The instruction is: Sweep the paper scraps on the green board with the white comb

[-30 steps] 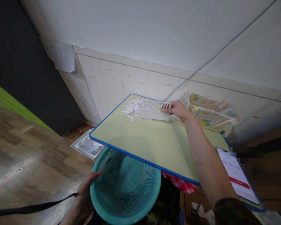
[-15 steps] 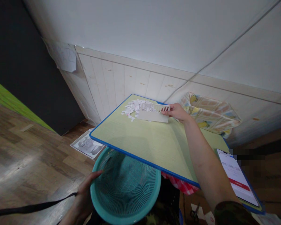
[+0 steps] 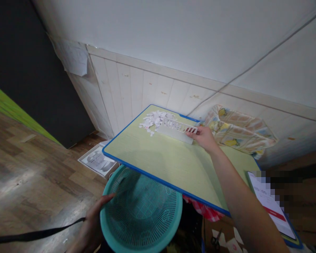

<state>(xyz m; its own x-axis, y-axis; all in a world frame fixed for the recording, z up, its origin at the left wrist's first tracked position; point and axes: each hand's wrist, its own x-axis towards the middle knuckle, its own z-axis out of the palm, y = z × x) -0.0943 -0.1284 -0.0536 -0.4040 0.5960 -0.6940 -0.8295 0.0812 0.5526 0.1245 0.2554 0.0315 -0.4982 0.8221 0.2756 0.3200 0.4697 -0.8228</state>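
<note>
My right hand (image 3: 203,136) grips the right end of a white slotted plastic piece (image 3: 176,130), which looks like a small rack or tray. Its lower edge stands on the yellow-green tabletop (image 3: 158,158). Left of it, partly behind it, lies a pile of small white paper scraps (image 3: 154,120). My left hand (image 3: 96,214) is closed on the left rim of a turquoise plastic basket (image 3: 140,211), thumb over the edge. The basket sits below the table's blue front edge, and nothing shows inside it.
A fabric-lined basket (image 3: 239,131) with a yellow fruit print stands by the wall. A phone (image 3: 271,203) lies at the table's right corner. Scissors (image 3: 216,239) and paper pieces are below right. An open flat box (image 3: 97,161) rests on the floor. A black strap (image 3: 37,234) runs lower left.
My right hand and the white slotted piece have shifted slightly right and down in view, and the piece is tilted more. My left hand still holds the basket; the camera view has shifted slightly.
</note>
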